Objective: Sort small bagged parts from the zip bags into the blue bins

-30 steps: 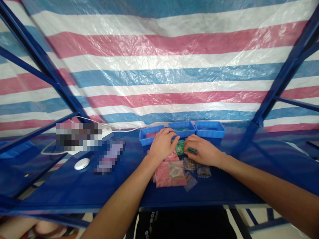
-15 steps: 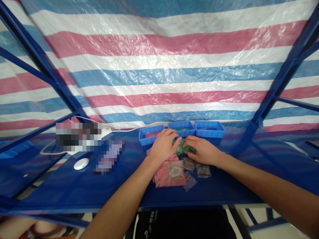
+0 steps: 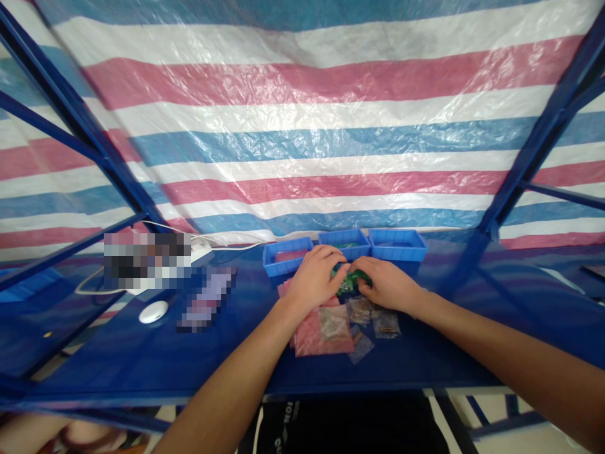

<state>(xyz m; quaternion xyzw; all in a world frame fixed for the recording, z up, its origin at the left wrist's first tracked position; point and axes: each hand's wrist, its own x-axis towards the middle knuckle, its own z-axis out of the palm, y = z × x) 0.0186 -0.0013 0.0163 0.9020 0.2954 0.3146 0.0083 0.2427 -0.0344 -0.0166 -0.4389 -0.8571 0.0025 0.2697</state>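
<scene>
My left hand (image 3: 316, 276) and my right hand (image 3: 385, 284) meet over a small green circuit board (image 3: 348, 280) on the blue table (image 3: 142, 353), just in front of three blue bins. Both hands have curled fingers pinching the green board from either side. Pink plastic bags (image 3: 316, 333) lie under and below my left hand. Small clear bags of parts (image 3: 386, 323) lie below my right hand.
Three blue bins stand in a row at the table's back: left (image 3: 283, 255), middle (image 3: 345, 241), right (image 3: 397, 244). A white mouse (image 3: 154, 311) and white cables (image 3: 227, 243) lie at the left. Blue frame bars and a striped tarp surround the table.
Both hands have drawn closer together and slightly towards the bins, closing more tightly round the green board.
</scene>
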